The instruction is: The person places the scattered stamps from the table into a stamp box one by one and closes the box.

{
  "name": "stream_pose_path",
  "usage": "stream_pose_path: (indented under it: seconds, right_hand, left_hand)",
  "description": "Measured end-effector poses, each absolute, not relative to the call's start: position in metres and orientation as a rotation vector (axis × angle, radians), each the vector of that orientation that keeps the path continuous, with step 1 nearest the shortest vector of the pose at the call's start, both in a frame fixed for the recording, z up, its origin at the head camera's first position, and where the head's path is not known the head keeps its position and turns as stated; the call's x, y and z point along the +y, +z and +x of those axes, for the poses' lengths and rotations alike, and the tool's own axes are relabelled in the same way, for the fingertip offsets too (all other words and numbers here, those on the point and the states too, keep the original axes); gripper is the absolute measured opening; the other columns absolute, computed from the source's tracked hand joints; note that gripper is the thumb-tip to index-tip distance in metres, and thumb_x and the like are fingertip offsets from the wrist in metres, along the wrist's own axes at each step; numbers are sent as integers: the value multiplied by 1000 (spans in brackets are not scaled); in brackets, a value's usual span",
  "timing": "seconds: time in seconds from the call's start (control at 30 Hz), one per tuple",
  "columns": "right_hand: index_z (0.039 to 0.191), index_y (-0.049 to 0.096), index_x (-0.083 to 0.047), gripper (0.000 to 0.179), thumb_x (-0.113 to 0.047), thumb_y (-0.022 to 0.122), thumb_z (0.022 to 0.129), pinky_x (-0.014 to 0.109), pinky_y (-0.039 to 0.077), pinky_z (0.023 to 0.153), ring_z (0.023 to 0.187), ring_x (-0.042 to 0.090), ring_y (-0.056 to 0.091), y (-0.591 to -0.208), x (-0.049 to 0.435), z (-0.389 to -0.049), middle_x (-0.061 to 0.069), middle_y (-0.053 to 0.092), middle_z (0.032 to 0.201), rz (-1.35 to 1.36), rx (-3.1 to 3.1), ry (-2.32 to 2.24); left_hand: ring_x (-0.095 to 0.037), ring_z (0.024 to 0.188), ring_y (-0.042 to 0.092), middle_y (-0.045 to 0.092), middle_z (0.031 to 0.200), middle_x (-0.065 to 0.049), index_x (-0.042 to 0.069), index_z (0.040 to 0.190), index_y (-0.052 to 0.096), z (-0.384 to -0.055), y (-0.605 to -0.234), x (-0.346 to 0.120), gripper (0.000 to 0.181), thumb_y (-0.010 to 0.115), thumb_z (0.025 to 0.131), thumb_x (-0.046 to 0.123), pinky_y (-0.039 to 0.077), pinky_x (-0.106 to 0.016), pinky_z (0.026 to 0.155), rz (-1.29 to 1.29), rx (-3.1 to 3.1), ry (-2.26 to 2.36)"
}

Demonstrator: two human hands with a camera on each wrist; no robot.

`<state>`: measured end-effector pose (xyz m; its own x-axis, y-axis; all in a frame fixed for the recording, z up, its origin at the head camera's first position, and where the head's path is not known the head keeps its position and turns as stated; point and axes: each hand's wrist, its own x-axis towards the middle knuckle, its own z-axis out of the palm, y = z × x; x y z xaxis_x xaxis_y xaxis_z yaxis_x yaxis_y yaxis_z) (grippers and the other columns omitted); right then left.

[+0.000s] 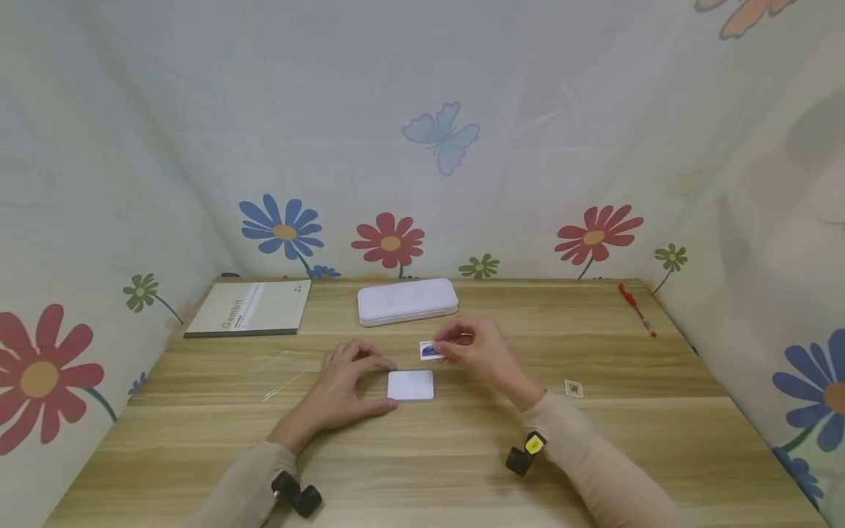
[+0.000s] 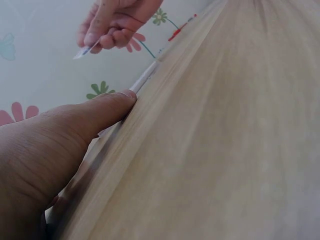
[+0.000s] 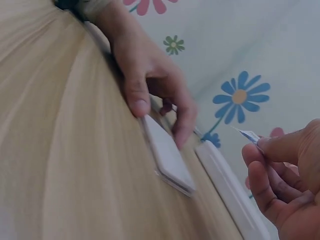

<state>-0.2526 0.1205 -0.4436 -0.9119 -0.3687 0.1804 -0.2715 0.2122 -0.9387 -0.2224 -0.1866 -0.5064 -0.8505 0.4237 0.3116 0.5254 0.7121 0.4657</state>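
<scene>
My right hand [image 1: 478, 356] pinches a small stamp [image 1: 430, 350] with a blue picture and white border between thumb and fingertips, raised over the table. Below it lies a thin white rectangular slab [image 1: 411, 385] with rounded corners, flat on the wood. My left hand [image 1: 346, 385] holds this slab at its left end, thumb at the near edge and a finger at the far edge. In the right wrist view the slab [image 3: 167, 152] shows a clear rim along its side. A second stamp [image 1: 573, 389] lies on the table to the right.
Behind the hands sits a white pencil case [image 1: 408, 301]. A notebook [image 1: 251, 308] is at the back left and a red pen [image 1: 637, 310] at the back right. Left of my left hand lies a transparent plastic sheet [image 1: 273, 374]. Flowered cloth surrounds the wooden table [image 1: 422, 469].
</scene>
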Motion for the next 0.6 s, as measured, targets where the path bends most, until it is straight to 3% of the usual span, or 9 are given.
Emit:
stream_pose_path:
  seconds: [0.27, 0.6]
  right_hand:
    - [104, 77, 0, 6, 2, 81, 100, 42, 67, 77, 82, 20, 77, -458, 97, -242, 11, 75, 98, -632, 2299, -1753]
    - [101, 77, -2, 4, -2, 82, 100, 28, 58, 61, 67, 16, 71, -474, 85, -238, 7, 74, 87, -692, 2314, -1666]
  left_hand:
    - [-25, 136, 48, 58, 139, 2, 38, 130, 78, -222, -505, -186, 58, 93, 82, 66, 33, -56, 111, -770, -2739, -825]
    - [-26, 136, 48, 57, 139, 2, 39, 131, 77, -220, -504, -186, 57, 93, 82, 65, 34, -56, 110, -762, -2751, -814]
